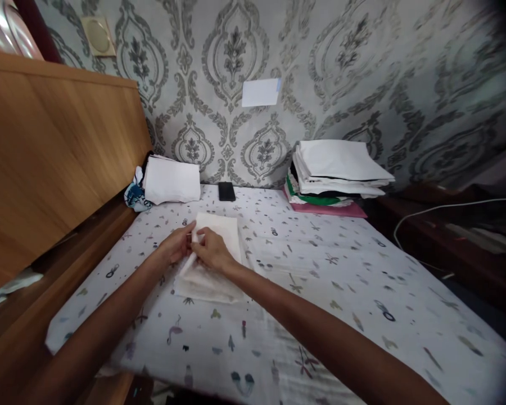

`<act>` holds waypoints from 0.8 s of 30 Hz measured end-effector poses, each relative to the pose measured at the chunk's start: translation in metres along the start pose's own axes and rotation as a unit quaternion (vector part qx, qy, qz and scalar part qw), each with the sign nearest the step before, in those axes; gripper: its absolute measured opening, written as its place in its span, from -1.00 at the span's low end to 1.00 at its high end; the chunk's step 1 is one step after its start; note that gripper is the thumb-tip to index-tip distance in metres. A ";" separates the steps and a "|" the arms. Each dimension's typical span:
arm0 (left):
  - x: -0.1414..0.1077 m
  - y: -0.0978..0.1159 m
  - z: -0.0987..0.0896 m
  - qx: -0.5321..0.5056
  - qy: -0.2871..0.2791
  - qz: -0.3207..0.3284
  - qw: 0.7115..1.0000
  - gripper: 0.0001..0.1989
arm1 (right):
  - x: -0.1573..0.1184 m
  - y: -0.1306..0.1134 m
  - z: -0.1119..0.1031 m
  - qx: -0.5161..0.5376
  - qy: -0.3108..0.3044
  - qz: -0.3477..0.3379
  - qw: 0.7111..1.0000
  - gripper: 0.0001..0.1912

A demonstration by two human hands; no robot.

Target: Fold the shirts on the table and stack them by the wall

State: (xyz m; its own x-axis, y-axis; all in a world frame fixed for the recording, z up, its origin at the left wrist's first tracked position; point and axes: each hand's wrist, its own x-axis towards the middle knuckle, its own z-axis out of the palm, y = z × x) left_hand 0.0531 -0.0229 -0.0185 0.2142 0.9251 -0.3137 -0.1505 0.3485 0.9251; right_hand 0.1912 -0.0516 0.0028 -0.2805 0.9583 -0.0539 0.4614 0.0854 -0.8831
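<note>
A white cloth [221,225], folded into layers, lies on the patterned bed sheet [320,298] in front of me. At its left edge, my left hand [179,243] has its fingers closed on the fabric. My right hand [213,250] reaches over the cloth from the right and pinches the same edge, close to the left fingertips. A fold is raised between the two hands. The lower layers spread out loosely below them, slightly rumpled. Part of the cloth is hidden under my right hand.
A stack of folded clothes [337,163] stands at the back right, white on top. Another white folded pile [172,180] is at the back left, beside a bunched blue patterned cloth [135,194]. Between them lies a small black object [226,191]. A wooden panel [59,146] borders the left side.
</note>
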 end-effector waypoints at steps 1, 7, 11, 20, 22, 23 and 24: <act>0.001 -0.001 -0.002 0.018 0.007 0.010 1.000 -0.64 | -0.003 0.002 0.003 -0.027 -0.007 -0.022 0.999 -0.65; 0.010 -0.002 -0.007 0.091 0.039 0.051 0.994 -0.72 | -0.032 0.009 0.003 -0.142 -0.005 -0.171 0.975 -0.66; 0.015 0.000 -0.013 0.180 0.070 0.063 0.979 -0.66 | -0.049 0.017 0.009 -0.254 -0.022 -0.269 0.929 -0.76; 0.003 0.016 0.018 0.591 0.085 0.284 0.750 -0.53 | -0.057 0.028 0.027 -0.298 -0.063 -0.298 0.905 -0.50; 0.007 0.011 0.034 0.652 -0.068 0.296 0.694 -0.49 | -0.057 0.026 0.028 -0.300 -0.066 -0.294 0.905 -0.54; 0.012 0.007 0.040 0.665 -0.134 0.278 0.681 -0.46 | -0.057 0.025 0.028 -0.302 -0.067 -0.290 0.906 -0.55; 0.019 0.004 0.045 0.675 -0.177 0.252 0.670 -0.42 | -0.057 0.025 0.028 -0.304 -0.068 -0.288 0.906 -0.56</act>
State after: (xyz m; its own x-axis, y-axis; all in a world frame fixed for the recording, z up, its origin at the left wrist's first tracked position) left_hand 0.0998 -0.0110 -0.0115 0.7163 0.6967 -0.0387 0.6694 -0.6705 0.3199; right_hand 0.1950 -0.1118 -0.0291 -0.7043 0.6681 0.2400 0.5718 0.7342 -0.3660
